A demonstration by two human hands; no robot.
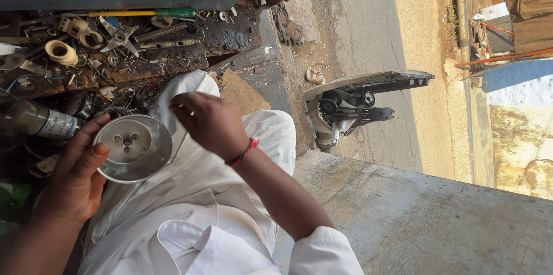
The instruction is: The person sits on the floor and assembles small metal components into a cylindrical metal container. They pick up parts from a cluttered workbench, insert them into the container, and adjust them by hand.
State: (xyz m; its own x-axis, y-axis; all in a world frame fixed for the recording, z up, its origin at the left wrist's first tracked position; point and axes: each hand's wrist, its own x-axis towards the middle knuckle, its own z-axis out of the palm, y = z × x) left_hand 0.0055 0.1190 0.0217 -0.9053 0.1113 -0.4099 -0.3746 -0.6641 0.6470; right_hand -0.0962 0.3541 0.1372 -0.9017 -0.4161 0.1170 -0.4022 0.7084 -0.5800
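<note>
I'm looking straight down at my lap. My left hand point(78, 174) grips the round steel dish point(133, 148) by its rim at about nine o'clock, thumb hooked over the edge, the dish sitting just left of centre over my white-clad knee. My right hand point(210, 122) is closed in a pinch at the dish's two o'clock edge, fingertips bunched on the white cloth point(184, 87) there.

To do this well, I'd judge the left grip should stay firm and level so the dish doesn't rock, while the right works in small, light moves near the rim.

What I can't make out: whether the right fingertips hold anything small besides cloth; they are turned away from me. The dish's far rim is covered by that hand. At ten o'clock the cluttered workbench point(173, 59) is a tangle of metal parts, hard to sort. A bottle point(40, 120) at nine o'clock is cut off by shadow.
</note>
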